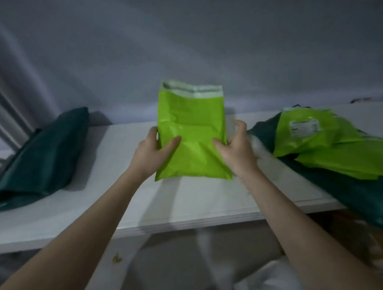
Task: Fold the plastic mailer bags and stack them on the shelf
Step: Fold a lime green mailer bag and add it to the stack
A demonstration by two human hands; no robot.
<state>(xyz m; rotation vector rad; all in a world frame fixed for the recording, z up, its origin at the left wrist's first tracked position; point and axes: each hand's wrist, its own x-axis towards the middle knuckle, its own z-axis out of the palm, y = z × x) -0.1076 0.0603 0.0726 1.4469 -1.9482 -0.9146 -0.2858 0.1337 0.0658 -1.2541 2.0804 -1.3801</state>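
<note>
A lime-green plastic mailer bag (191,126) stands upright over the middle of the white shelf (112,195), its pale adhesive strip at the top. My left hand (152,152) grips its left edge, thumb on the front and fingers behind. On the opposite edge my right hand (236,146) holds it the same way. The bag's lower edge hangs just above or on the shelf; which one I cannot tell.
A dark green folded mailer (39,155) leans at the shelf's left end. On the right lies a heap of lime-green mailers (326,144) over dark green ones (371,195), one with a white label. A grey wall stands behind the shelf.
</note>
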